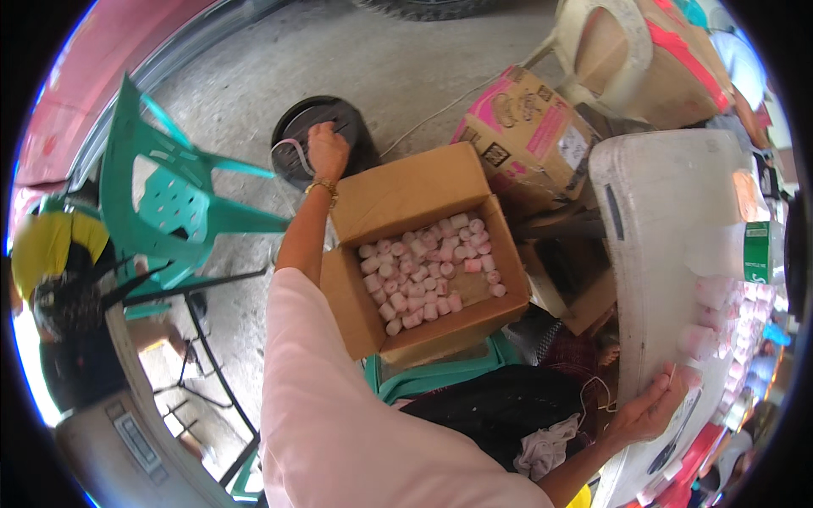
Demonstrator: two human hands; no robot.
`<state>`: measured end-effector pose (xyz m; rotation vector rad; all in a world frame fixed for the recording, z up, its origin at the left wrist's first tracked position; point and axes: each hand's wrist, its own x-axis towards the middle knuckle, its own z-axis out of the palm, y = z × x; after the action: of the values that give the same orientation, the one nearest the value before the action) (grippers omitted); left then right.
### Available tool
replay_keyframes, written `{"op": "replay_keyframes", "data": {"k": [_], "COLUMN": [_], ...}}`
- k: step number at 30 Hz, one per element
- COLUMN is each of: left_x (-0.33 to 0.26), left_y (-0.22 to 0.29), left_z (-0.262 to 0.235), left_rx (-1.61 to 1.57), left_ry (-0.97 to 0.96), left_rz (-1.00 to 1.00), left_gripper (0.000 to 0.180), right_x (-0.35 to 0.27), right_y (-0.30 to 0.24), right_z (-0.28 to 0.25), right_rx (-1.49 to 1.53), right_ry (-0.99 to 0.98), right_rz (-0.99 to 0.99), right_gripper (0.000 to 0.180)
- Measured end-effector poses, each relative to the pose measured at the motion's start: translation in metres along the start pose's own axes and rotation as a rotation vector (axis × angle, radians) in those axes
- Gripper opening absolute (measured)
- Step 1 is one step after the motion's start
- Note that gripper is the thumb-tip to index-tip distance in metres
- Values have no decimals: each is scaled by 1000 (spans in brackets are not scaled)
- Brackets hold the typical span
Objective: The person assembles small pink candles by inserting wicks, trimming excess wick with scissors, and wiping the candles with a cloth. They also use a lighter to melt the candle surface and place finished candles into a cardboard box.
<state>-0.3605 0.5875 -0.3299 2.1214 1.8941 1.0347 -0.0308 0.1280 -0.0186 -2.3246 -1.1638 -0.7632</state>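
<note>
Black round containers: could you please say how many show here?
1: the black round container, beyond the open cardboard box, beneath the left hand. Others may be hidden.

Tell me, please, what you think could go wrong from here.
The left arm stretches past the flaps of the cardboard box toward the black bucket, so it might knock the box and spill the loose rolls. The right hand is close to more rolls on the white table and could bump them. A thin cord on the floor might catch a foot.
</note>
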Motion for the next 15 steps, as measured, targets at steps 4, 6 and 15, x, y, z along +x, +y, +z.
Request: {"op": "replay_keyframes", "data": {"k": [4, 6, 15], "left_x": [30, 39, 77], "left_y": [-11, -24, -90], "left_z": [19, 28, 84], "left_rx": [197, 206, 602], "left_ry": [58, 39, -76], "left_rz": [109, 138, 185], "left_gripper": [26, 19, 41], "right_x": [4, 5, 20], "right_y": [-9, -13, -20], "right_z": [-1, 0, -13], "right_rx": [-104, -77, 91], "right_ry": [-73, -80, -55], "right_rz": [-24, 4, -62], "right_gripper": [18, 15, 12]}}
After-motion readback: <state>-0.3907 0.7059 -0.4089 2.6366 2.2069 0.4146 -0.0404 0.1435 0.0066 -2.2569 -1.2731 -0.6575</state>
